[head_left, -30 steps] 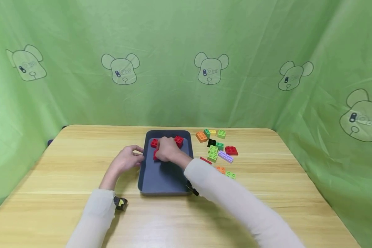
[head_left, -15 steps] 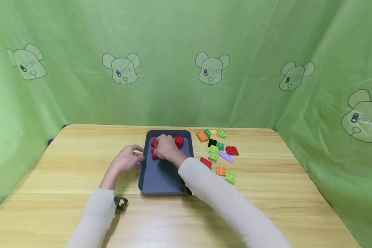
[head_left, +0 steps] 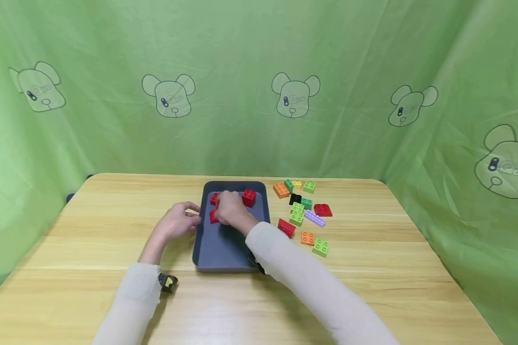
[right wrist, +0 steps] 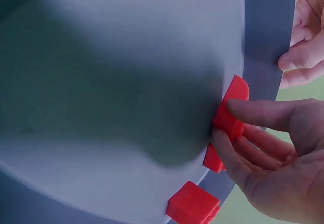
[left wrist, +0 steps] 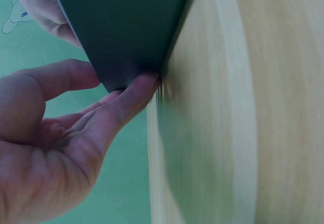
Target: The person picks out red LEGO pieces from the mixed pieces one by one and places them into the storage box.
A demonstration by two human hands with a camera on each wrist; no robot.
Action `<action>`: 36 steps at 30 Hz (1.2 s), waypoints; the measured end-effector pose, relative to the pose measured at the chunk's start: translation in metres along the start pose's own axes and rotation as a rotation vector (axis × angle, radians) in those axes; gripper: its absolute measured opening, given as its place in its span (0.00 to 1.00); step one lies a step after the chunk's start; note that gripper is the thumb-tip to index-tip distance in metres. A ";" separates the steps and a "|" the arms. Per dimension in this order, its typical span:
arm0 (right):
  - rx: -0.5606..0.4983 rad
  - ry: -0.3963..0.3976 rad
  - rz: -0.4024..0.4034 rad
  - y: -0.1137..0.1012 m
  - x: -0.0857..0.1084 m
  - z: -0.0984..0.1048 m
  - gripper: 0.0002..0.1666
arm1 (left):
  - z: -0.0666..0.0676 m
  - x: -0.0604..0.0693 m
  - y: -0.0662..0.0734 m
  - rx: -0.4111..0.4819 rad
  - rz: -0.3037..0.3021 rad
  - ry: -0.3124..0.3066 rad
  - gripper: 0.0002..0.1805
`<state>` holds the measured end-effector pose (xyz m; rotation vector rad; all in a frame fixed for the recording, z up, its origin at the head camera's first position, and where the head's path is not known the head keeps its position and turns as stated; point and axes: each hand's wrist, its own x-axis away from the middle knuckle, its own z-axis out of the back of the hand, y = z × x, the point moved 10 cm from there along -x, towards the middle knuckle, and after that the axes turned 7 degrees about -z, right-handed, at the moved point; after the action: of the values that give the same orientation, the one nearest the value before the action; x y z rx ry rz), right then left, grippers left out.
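Note:
A dark grey tray [head_left: 224, 249] stands on the wooden table. My right hand [head_left: 232, 208] reaches into it and pinches a red toy brick with a rounded end [right wrist: 238, 88] between thumb and fingers, down at the tray floor by the left wall. Right beside the fingers sits a small red brick [right wrist: 212, 159]. Farther along, toward the far right corner, is a taller red brick [head_left: 249, 196]. Outside the tray, my left hand [head_left: 179, 220] touches the left wall with relaxed fingers; in the left wrist view the fingertips [left wrist: 147, 82] meet the wall's lower edge.
Right of the tray lie loose bricks: orange [head_left: 280, 190], black [head_left: 295, 199], light green [head_left: 296, 213], purple [head_left: 314, 218], red [head_left: 323, 210] and several others. A red sloped piece [head_left: 287, 227] lies close to my right sleeve [head_left: 293, 273]. Green cloth [head_left: 233, 134] hangs behind the table.
My right hand has shifted slightly left with the red brick, toward the tray's left wall. The right forearm has moved left too, uncovering bricks beside the tray. My left hand stays put.

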<state>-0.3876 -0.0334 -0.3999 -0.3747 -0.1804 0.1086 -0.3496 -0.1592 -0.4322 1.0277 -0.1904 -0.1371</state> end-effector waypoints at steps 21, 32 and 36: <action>0.064 0.001 0.001 -0.004 0.006 0.000 0.10 | -0.003 -0.001 0.001 0.013 -0.006 -0.010 0.22; 0.035 0.005 0.008 -0.006 0.013 0.019 0.17 | -0.002 0.001 0.001 0.001 0.010 -0.007 0.23; -0.006 0.036 0.024 -0.002 0.015 0.032 0.16 | -0.001 0.001 0.000 -0.005 0.016 -0.008 0.23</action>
<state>-0.3789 -0.0220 -0.3679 -0.3847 -0.1412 0.1251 -0.3481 -0.1586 -0.4328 1.0206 -0.2054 -0.1270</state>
